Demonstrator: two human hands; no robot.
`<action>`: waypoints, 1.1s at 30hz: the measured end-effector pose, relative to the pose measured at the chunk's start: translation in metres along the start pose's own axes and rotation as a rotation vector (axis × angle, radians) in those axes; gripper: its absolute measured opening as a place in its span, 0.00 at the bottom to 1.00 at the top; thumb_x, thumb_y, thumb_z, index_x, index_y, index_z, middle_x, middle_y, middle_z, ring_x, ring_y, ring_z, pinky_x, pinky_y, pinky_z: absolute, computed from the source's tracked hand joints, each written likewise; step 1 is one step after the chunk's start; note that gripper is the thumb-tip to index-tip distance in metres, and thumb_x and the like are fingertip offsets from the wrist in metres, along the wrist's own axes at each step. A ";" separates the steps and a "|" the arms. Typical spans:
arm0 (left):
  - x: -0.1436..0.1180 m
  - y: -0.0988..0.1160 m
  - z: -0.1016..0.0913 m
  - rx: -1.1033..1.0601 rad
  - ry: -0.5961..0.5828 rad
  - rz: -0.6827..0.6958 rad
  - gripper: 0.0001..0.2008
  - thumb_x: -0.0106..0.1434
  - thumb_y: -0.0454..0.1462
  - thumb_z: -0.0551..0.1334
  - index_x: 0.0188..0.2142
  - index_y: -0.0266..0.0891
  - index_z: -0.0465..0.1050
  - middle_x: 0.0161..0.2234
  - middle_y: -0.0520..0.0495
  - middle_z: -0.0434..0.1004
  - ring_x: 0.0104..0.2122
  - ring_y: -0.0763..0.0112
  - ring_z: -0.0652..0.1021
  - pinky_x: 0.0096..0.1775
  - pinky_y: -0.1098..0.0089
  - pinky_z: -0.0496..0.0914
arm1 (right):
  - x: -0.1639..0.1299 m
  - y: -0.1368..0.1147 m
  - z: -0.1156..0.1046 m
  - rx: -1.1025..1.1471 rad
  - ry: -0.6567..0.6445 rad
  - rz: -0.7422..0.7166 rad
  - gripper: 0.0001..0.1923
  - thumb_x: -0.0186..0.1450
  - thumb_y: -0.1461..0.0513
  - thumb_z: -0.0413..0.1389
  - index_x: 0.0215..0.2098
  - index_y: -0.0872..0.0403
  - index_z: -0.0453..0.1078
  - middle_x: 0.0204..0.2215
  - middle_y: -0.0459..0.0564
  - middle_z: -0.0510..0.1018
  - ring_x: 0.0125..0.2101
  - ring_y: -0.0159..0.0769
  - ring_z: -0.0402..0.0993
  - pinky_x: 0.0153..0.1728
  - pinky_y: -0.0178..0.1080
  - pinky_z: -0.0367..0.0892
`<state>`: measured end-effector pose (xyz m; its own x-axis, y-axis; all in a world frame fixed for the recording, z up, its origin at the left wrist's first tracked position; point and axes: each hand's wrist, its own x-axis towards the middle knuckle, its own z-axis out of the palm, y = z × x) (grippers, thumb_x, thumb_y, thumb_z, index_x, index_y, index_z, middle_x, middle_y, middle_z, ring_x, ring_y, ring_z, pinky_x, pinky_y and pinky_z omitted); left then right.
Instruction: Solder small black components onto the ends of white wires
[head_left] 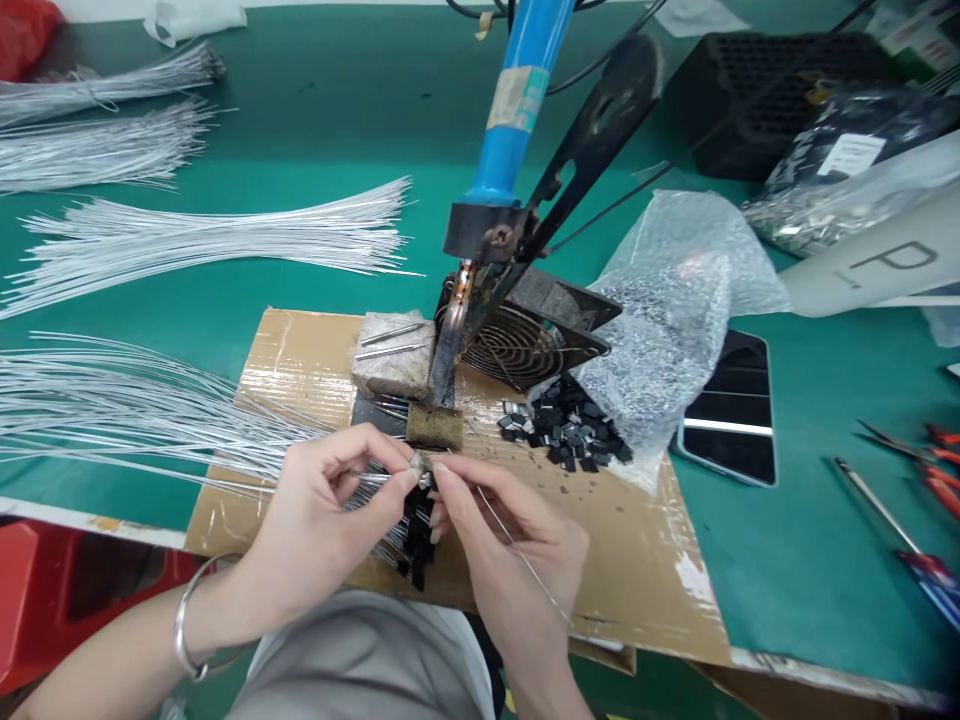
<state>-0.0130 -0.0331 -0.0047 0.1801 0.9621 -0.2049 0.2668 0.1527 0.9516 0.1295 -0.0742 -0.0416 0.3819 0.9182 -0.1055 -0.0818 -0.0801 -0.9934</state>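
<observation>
My left hand [337, 530] pinches a small greyish piece between thumb and fingertip; its kind cannot be made out. Close beside it, my right hand [510, 545] has thumb and fingers pinched on a thin silvery wire [525, 565], which runs back across the palm. Right above the fingertips lies a brownish block [435, 427], under the tip of a blue-handled soldering iron [450, 330] clamped in a black bracket. Below my fingers are several wires with black tabs [418, 540] at their ends, partly hidden by the hands.
Cardboard [622, 570] covers the work spot. A fan [517, 340] stands behind, with loose black tabs [577, 425] and a bubble-wrap bag [667, 300] to its right. Wire bundles [225, 235] lie left. A phone [731, 405] and pliers [919, 455] lie right.
</observation>
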 end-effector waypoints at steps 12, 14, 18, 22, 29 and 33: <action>0.008 0.003 0.004 -0.033 0.027 -0.027 0.04 0.58 0.34 0.67 0.26 0.39 0.78 0.32 0.45 0.86 0.30 0.68 0.82 0.32 0.72 0.74 | -0.004 0.005 -0.011 -0.151 -0.089 -0.146 0.18 0.79 0.56 0.47 0.51 0.48 0.79 0.30 0.45 0.75 0.26 0.30 0.71 0.29 0.34 0.69; 0.010 0.003 0.004 -0.015 0.039 -0.025 0.04 0.58 0.34 0.67 0.26 0.39 0.78 0.31 0.46 0.86 0.29 0.69 0.82 0.31 0.72 0.74 | -0.006 0.006 -0.014 -0.141 -0.082 -0.128 0.17 0.80 0.56 0.44 0.56 0.48 0.73 0.29 0.43 0.74 0.25 0.30 0.69 0.28 0.35 0.66; 0.012 0.003 0.004 0.024 0.051 -0.031 0.05 0.57 0.35 0.66 0.26 0.39 0.78 0.31 0.46 0.86 0.27 0.70 0.80 0.29 0.72 0.71 | -0.005 0.009 -0.019 -0.189 -0.017 -0.135 0.10 0.79 0.57 0.46 0.48 0.49 0.67 0.26 0.40 0.71 0.23 0.30 0.62 0.25 0.34 0.59; 0.016 0.004 0.004 0.040 0.059 -0.039 0.05 0.57 0.36 0.66 0.25 0.38 0.78 0.31 0.45 0.86 0.28 0.69 0.80 0.30 0.71 0.72 | 0.002 0.006 -0.023 -0.270 -0.036 -0.204 0.16 0.78 0.59 0.46 0.31 0.50 0.60 0.26 0.41 0.63 0.25 0.31 0.60 0.26 0.34 0.58; 0.024 0.003 0.004 0.092 0.060 -0.053 0.06 0.58 0.38 0.65 0.26 0.38 0.78 0.32 0.43 0.85 0.28 0.67 0.79 0.27 0.70 0.68 | 0.003 -0.003 -0.016 -0.142 -0.067 -0.195 0.08 0.72 0.64 0.57 0.33 0.50 0.68 0.50 0.51 0.82 0.53 0.42 0.79 0.55 0.47 0.72; 0.028 0.004 0.005 0.094 0.069 -0.072 0.06 0.57 0.38 0.66 0.27 0.38 0.78 0.32 0.43 0.85 0.28 0.66 0.80 0.28 0.69 0.68 | 0.004 -0.002 -0.012 -0.111 -0.080 -0.209 0.08 0.70 0.67 0.59 0.34 0.50 0.69 0.48 0.52 0.86 0.51 0.40 0.83 0.47 0.40 0.78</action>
<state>-0.0023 -0.0062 -0.0077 0.0924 0.9631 -0.2529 0.3650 0.2036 0.9085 0.1426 -0.0751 -0.0405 0.3056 0.9466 0.1025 0.0943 0.0771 -0.9926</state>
